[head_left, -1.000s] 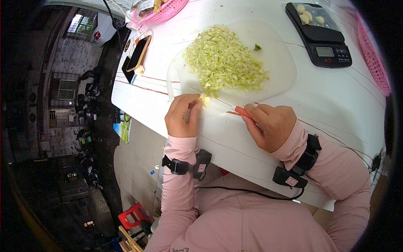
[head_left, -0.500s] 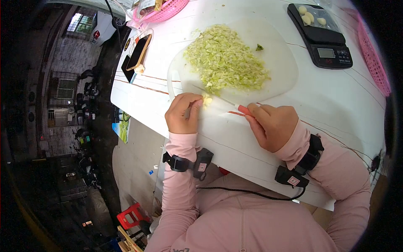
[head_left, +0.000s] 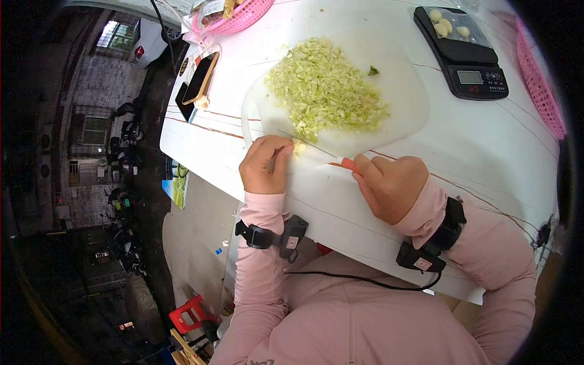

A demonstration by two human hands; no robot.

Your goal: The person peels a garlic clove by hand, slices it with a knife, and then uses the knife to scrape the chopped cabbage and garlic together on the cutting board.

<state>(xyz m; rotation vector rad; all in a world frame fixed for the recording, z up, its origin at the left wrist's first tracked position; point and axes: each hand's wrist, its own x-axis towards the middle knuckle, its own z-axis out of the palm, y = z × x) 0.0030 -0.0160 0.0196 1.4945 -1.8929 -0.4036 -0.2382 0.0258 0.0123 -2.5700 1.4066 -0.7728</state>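
- The left hand (head_left: 266, 165) has its thumb and fingertips pinched together on pale garlic pieces (head_left: 299, 148), at the near left part of the cutting board (head_left: 404, 91).
- The right hand (head_left: 395, 187) is curled closed around the red handle of a knife (head_left: 349, 164), near the board's front edge; the thin blade points left, beside the garlic pieces. Whether it touches them, I cannot tell.
- Chopped cabbage (head_left: 328, 88) lies in a broad heap on the board, beyond the blade.
- A dark green leaf scrap (head_left: 373, 71) lies on the board, right of the heap.
- Right of the board is a black kitchen scale (head_left: 477, 67), bearing a clear bag of peeled garlic cloves (head_left: 446, 25).
- Left of the board are two phones (head_left: 201, 79).
- One pink basket (head_left: 246, 17) is beyond the board to the left; another pink basket (head_left: 538, 85) is at far right.
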